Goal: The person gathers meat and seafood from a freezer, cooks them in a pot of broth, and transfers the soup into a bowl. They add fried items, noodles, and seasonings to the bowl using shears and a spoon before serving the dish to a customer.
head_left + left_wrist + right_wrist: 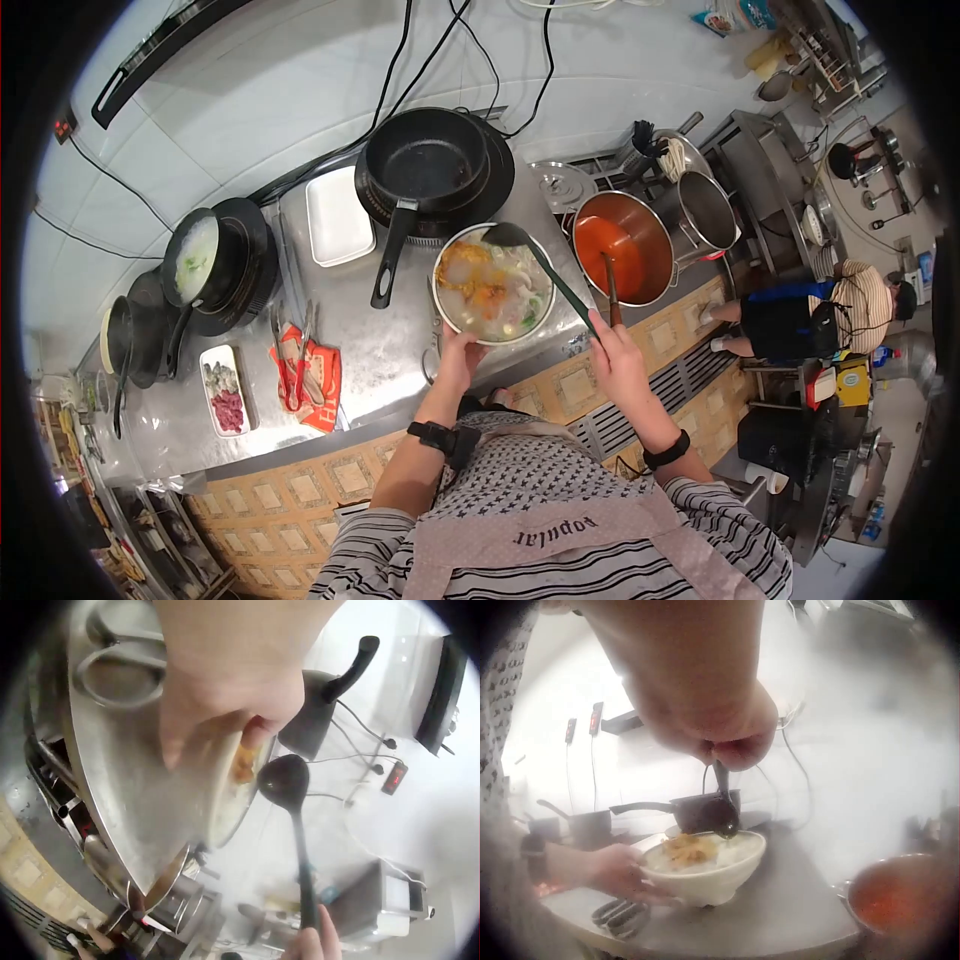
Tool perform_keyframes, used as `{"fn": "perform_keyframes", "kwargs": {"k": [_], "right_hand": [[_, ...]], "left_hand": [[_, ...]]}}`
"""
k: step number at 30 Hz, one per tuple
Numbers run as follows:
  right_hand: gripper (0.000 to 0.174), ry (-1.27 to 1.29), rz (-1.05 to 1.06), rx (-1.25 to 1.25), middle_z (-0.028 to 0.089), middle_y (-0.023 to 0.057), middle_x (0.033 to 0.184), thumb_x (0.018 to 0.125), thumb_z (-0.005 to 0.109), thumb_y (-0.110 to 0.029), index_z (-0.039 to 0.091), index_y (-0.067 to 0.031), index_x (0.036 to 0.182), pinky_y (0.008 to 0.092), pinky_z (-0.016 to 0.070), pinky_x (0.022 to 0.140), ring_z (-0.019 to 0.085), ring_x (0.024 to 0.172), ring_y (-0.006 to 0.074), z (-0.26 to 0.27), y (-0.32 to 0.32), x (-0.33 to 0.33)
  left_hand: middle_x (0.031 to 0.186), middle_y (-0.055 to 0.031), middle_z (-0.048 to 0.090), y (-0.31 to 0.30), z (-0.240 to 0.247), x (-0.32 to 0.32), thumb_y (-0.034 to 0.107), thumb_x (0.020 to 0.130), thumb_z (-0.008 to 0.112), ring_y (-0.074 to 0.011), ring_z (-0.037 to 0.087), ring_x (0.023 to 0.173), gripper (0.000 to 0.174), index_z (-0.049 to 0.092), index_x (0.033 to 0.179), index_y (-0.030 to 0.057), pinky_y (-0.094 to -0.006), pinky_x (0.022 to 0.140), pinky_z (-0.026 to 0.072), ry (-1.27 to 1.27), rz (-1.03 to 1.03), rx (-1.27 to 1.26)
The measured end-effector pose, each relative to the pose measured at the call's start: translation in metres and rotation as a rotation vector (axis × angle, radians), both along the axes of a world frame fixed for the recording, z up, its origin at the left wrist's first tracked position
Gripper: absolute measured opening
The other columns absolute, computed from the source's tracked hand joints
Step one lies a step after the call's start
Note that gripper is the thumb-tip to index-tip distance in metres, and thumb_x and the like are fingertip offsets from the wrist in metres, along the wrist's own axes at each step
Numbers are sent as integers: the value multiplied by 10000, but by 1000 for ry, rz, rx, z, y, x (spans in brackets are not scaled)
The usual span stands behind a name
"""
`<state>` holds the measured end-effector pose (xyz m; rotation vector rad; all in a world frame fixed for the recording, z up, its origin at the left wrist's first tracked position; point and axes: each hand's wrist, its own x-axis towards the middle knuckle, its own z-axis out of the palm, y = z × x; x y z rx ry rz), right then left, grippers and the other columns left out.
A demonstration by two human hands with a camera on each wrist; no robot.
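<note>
A white bowl (pixel 705 883) of cloudy broth, orange-yellow topping and green bits is near the counter's front edge. My left hand (pixel 460 360) grips its near side; in the left wrist view the thumb lies at the rim and the fingers spread underneath. My right hand (pixel 617 358) grips the dark green handle of a ladle (pixel 560 285). The black head of that ladle (pixel 283 782) is over the far rim in the head view, and in the right wrist view it hangs just above the food. In that view my right fingers are curled round the upper handle.
A pot of red soup (pixel 597 230) with a brown-handled utensil stands right of the bowl. Behind is a black pan (pixel 425 150), its handle pointing forward. Leftward are a white tray (pixel 340 215), red-handled tongs (pixel 292 370) and a milky pan (pixel 196 258). Someone (pixel 850 310) works far right.
</note>
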<state>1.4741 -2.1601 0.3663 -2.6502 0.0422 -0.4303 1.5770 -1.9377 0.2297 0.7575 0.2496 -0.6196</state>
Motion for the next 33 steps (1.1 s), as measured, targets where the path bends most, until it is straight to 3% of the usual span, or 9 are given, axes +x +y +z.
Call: {"fn": "perform_keyframes", "kwargs": {"k": [1, 4, 7, 12, 14, 18, 21, 27, 33], "right_hand": [[396, -46, 17, -23, 468, 79, 664, 848, 562, -95, 515, -93, 1242, 319, 406, 482, 495, 534, 224, 0, -1, 7], [358, 270, -331, 1059, 455, 4, 633, 884, 542, -120, 514, -74, 1237, 228, 335, 398, 422, 450, 85, 28, 2, 32], [378, 280, -225, 1399, 461, -26, 649, 909, 504, -189, 464, -69, 1265, 186, 251, 377, 306, 435, 17, 55, 3, 96], [331, 443, -51, 1523, 474, -2, 664, 901, 504, -212, 479, -13, 1164, 188, 287, 429, 353, 492, 39, 31, 14, 223], [330, 537, 8, 1606, 487, 9, 667, 904, 508, -219, 471, -5, 1152, 184, 302, 439, 377, 502, 49, 10, 9, 255], [625, 660, -89, 1509, 614, 94, 810, 905, 407, -513, 412, -4, 1267, 258, 416, 504, 514, 566, 119, -22, -18, 248], [711, 596, -27, 1007, 597, 119, 1060, 892, 335, -598, 421, -11, 1285, 311, 455, 799, 577, 893, 186, -139, -62, 231], [611, 670, 53, 1708, 486, 88, 1269, 946, 303, -497, 411, -2, 1288, 300, 356, 985, 467, 1161, 175, -128, -31, 199], [611, 725, 99, 1743, 499, 101, 1247, 950, 289, -492, 413, 8, 1277, 308, 387, 959, 490, 1130, 175, -111, -26, 187]], "left_hand": [[1266, -71, 406, 0, -2, 2, 35, 743, 442, -213, 504, 1057, 655, 232, 1340, 206, -375, 826, 470, 14, -2, -21], [1300, -87, 374, -3, -11, 8, 39, 735, 446, -238, 491, 1093, 689, 205, 1357, 208, -374, 828, 481, 37, 3, -64], [1325, -93, 351, 0, -19, 10, 52, 734, 452, -256, 465, 1137, 702, 190, 1366, 208, -387, 855, 473, 39, -23, -38], [1348, -75, 341, 1, -6, 11, 121, 760, 465, -279, 407, 1205, 665, 201, 1366, 195, -426, 903, 440, -2, 71, -117], [1385, -84, 336, 1, -2, 16, 322, 896, 381, -270, 364, 1253, 533, 248, 1375, 129, -419, 980, 373, 13, 121, -126], [1379, -106, 371, -8, -13, 19, 539, 933, 227, -254, 350, 1271, 650, 312, 1356, 52, -392, 1039, 305, 24, 242, -101], [1334, -115, 421, -21, -27, 25, 496, 942, 267, -269, 411, 1221, 596, 362, 1326, 51, -394, 1022, 333, 161, 355, -214], [1301, -116, 444, -39, -50, 26, 455, 943, 276, -256, 448, 1175, 551, 371, 1320, 66, -378, 985, 381, 72, 510, -167], [1394, -141, 328, -41, 12, -6, 675, 856, 213, -307, 354, 1256, 811, 264, 1386, 63, -425, 1034, 316, 116, 528, -247]]}}
